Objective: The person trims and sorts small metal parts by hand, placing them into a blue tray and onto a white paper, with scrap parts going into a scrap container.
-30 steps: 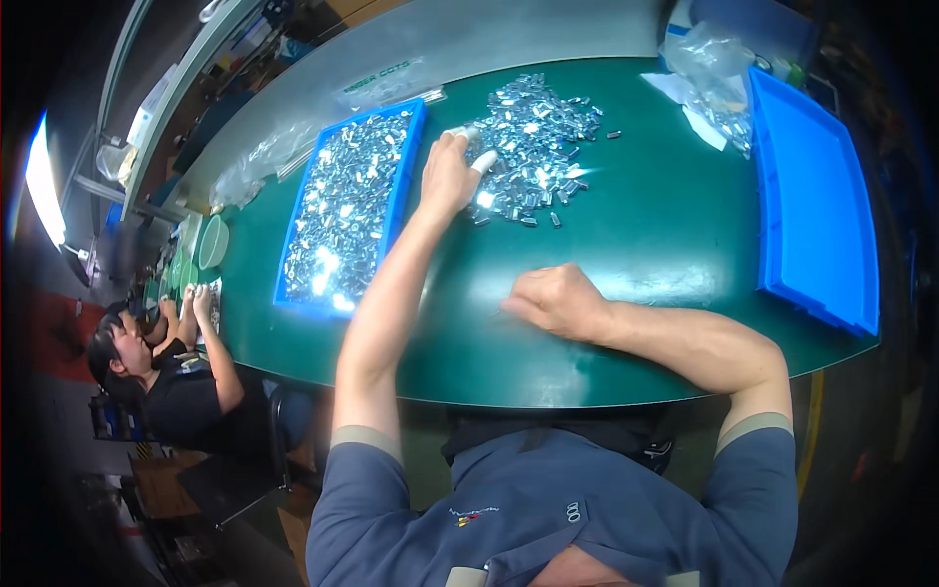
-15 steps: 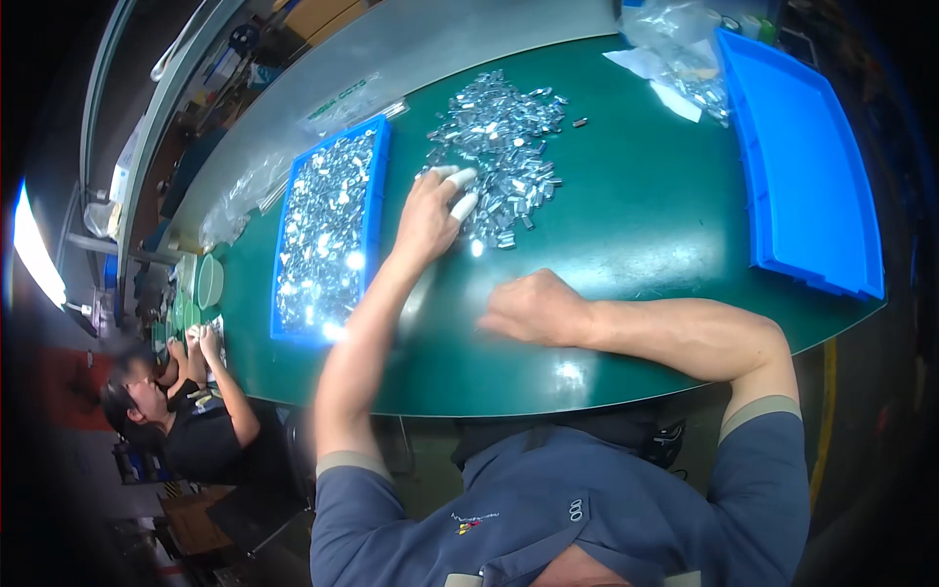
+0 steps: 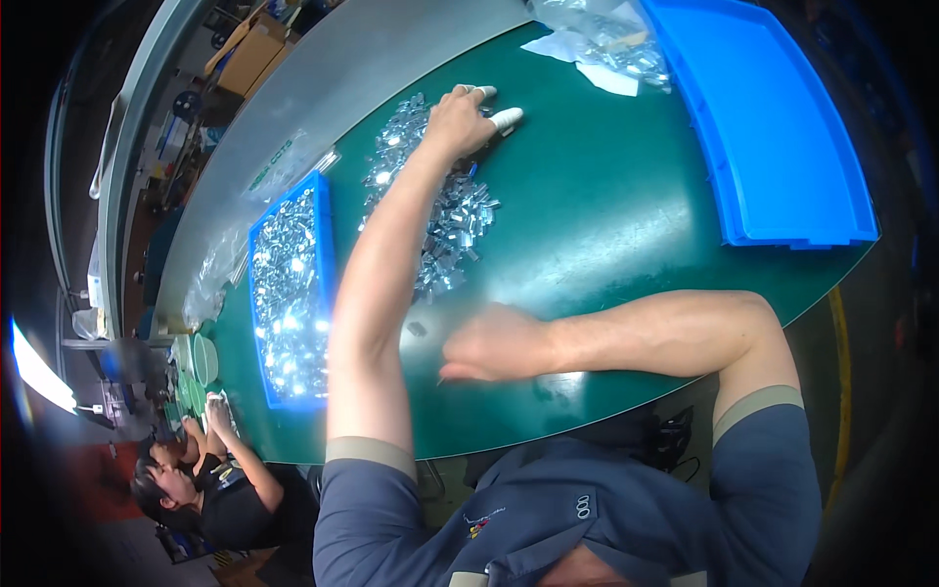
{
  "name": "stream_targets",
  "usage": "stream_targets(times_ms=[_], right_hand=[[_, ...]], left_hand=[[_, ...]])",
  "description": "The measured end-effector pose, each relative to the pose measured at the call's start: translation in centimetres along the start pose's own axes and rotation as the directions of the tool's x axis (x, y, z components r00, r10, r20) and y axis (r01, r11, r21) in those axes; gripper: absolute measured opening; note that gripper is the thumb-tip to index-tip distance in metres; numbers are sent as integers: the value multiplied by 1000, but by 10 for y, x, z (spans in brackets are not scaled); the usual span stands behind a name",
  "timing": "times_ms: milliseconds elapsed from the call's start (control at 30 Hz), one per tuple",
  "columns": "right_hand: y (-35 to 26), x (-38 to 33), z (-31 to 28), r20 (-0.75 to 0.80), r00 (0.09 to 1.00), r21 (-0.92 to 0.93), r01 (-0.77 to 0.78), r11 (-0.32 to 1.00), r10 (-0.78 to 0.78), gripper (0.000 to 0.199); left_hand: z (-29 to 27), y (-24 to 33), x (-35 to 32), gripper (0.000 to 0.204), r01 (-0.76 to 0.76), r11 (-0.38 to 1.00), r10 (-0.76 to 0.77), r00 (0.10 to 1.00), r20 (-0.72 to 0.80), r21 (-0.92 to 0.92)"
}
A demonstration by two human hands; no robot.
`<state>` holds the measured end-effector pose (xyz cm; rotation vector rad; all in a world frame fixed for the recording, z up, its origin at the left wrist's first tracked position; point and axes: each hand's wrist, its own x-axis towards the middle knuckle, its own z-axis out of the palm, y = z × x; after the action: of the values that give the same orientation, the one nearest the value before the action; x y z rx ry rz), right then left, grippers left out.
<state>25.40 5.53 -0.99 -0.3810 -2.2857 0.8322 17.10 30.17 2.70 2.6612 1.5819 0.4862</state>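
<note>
A loose heap of small shiny metal pieces [image 3: 452,220] lies on the green table. My left hand [image 3: 460,121] reaches over its far end, with white finger covers on several fingertips. The thumb and forefinger are apart, and the palm side is hidden. Nearer to me, my right hand [image 3: 497,342] hovers low over the table, smeared by motion, so its fingers and anything in them cannot be made out. A single small grey piece [image 3: 417,328] is just left of it. Left of my left forearm, a blue tray [image 3: 324,220] is filled with similar pieces.
A large blue tray [image 3: 782,127] stands at the right. Clear plastic bags and white paper [image 3: 608,78] lie at the back beside it. More plastic bags [image 3: 210,279] lie beyond the filled tray. At the far left, a person [image 3: 230,470] works near green bowls [image 3: 204,360].
My left hand has moved from the near left side of the heap to its far end. The right hand has shifted left and nearer to me. The whole view has turned somewhat.
</note>
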Motion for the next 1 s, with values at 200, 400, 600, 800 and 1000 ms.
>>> stream_targets(times_ms=[200, 400, 600, 800, 1000], right_hand=[[2, -2, 2, -13, 1000, 4, 7, 1000, -7, 37], [2, -4, 6, -11, 999, -17, 49, 999, -49, 37], [2, -6, 8, 37, 997, -72, 69, 995, -66, 37], [-2, -5, 8, -3, 994, -85, 106, 991, -107, 37], [1, -9, 13, 55, 992, -103, 121, 987, -115, 37]], left_hand=[[11, 9, -29, 21, -212, 977, 210, 971, -113, -6], [-16, 17, -93, 13, -267, 962, 267, 964, -19, -53], [-37, 15, -138, 13, -260, 965, 257, 963, 81, 32], [-53, 21, -160, 21, -102, 995, 101, 985, 143, 5], [-44, 55, -157, 26, -358, 931, 358, 934, -13, -74]])
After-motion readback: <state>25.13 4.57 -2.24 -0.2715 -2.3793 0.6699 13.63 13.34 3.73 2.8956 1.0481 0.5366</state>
